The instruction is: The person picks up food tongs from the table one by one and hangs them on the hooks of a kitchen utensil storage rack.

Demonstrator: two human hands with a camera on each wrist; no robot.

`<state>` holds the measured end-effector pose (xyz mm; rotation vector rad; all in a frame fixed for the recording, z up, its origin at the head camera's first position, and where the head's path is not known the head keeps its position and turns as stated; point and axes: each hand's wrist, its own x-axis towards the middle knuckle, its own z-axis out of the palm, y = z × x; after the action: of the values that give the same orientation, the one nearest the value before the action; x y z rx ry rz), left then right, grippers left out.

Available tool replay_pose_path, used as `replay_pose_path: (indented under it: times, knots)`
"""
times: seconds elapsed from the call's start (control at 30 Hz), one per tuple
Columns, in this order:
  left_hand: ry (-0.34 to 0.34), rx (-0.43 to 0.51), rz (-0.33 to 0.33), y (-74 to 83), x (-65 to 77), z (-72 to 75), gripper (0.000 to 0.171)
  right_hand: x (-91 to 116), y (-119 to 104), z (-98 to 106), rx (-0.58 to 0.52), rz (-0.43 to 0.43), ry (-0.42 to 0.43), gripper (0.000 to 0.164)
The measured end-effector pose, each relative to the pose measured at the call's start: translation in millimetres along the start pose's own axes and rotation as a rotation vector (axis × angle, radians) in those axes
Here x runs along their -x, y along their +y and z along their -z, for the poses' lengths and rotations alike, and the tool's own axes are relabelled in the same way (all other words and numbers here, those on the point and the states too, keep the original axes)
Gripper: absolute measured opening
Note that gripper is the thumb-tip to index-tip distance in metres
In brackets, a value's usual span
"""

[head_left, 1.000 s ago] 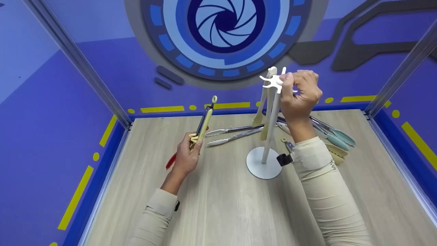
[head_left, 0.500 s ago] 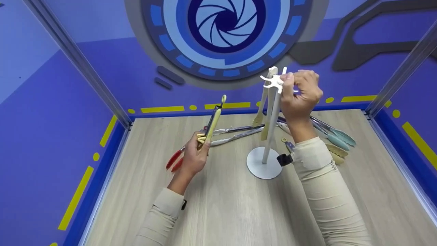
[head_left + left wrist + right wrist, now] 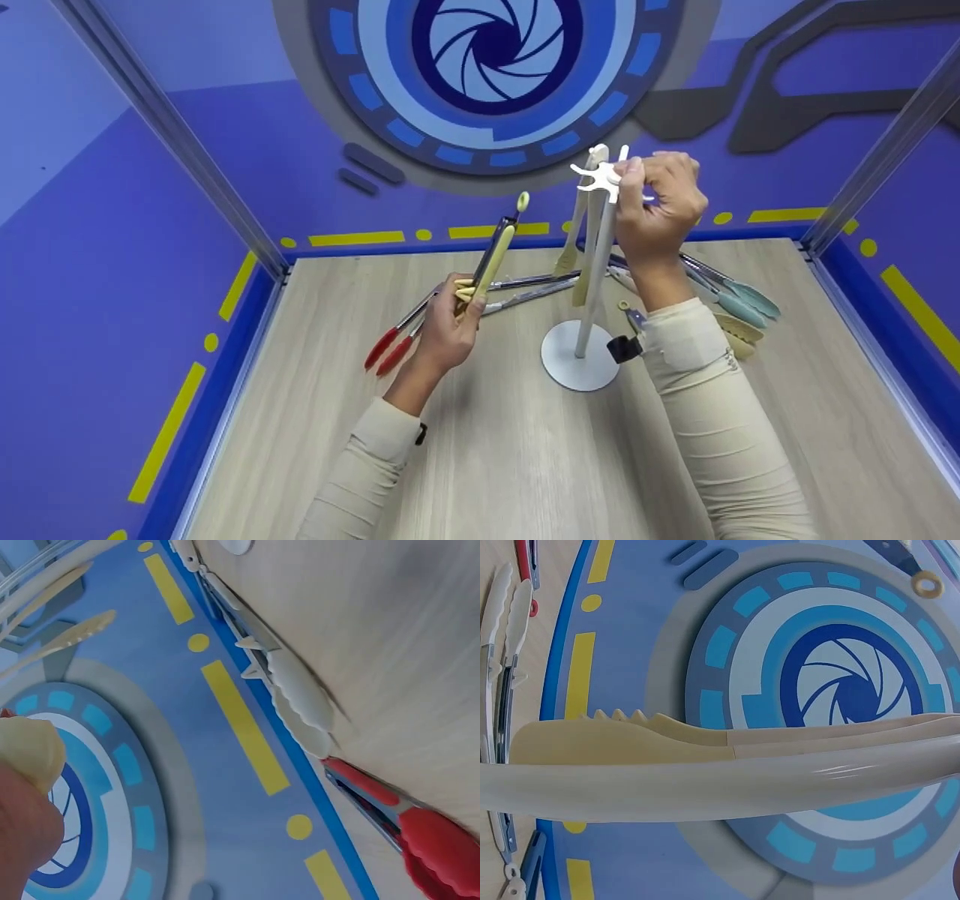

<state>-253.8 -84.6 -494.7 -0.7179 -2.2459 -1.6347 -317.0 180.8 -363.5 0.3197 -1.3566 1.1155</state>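
Observation:
My left hand (image 3: 450, 330) grips yellow tongs (image 3: 498, 259) with dark metal arms, their ring end pointing up, left of a white hanging stand (image 3: 597, 277). In the left wrist view only part of the hand (image 3: 30, 829) and a pale yellow piece (image 3: 30, 750) show. At the stand's top, my right hand (image 3: 664, 199) pinches the hooked head (image 3: 600, 178), partly covering it. Beige tongs (image 3: 568, 259) hang from the far side of that head. The right wrist view shows the hanging tongs (image 3: 615, 741) behind the white pole (image 3: 667, 791).
Red-tipped tongs (image 3: 397, 346) lie on the table left of the stand. White-tipped tongs (image 3: 300, 701) lie near the back wall. Teal tongs (image 3: 742, 309) and beige-headed tongs (image 3: 739, 335) lie to the right, partly behind my right arm. The stand's round base (image 3: 562, 367) rests on the table.
My left hand has moved right and slightly up with the yellow tongs, toward the stand, uncovering the red-tipped tongs. My right hand stays on the stand's head.

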Motion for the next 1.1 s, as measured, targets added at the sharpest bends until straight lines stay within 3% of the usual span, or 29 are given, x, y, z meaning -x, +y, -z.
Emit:
replay_pose_path:
  times: [0.63, 0.93, 1.1]
  knots:
    - [0.012, -0.023, -0.113, 23.6, -33.2, -21.3, 0.021, 1.0, 3.2, 1.2, 0.006, -0.003, -0.003, 0.026]
    - [0.028, -0.014, -0.095, 26.8, -42.5, -24.3, 0.018, 1.3, 5.1, -0.2, -0.002, -0.003, 0.001, 0.026]
    - [0.0, -0.007, -0.098, 27.0, -46.8, -27.1, 0.019, 1.0, 6.0, -0.1, 0.0, -0.002, 0.009, 0.026]
